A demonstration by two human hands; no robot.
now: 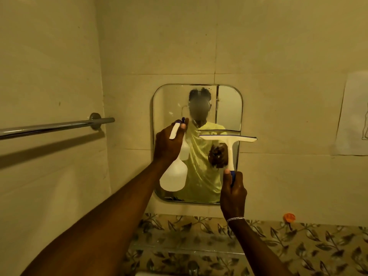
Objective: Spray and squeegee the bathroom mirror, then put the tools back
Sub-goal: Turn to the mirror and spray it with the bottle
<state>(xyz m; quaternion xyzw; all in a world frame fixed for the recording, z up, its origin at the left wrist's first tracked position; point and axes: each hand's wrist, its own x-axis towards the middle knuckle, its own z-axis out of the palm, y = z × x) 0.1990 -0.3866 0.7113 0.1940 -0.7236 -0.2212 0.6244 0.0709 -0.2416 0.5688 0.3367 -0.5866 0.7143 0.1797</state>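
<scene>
A rounded rectangular mirror (229, 108) hangs on the tiled wall ahead, its glass smeared and hazy in the upper part. My left hand (168, 144) is raised at the mirror's left edge, shut on a white spray bottle (173, 179) with a blue nozzle pointing at the glass. My right hand (233, 193) grips the blue handle of a white squeegee (229, 138). The squeegee's blade lies level against the mirror's right half, about midway down, and reaches past the right edge. The mirror reflects a person in a yellow shirt.
A chrome towel bar (55, 126) sticks out from the left wall at hand height. A glass shelf (187, 249) sits under the mirror over leaf-patterned tiles. An orange object (289, 217) rests at the lower right, and a paper sheet (354, 116) is stuck on the right wall.
</scene>
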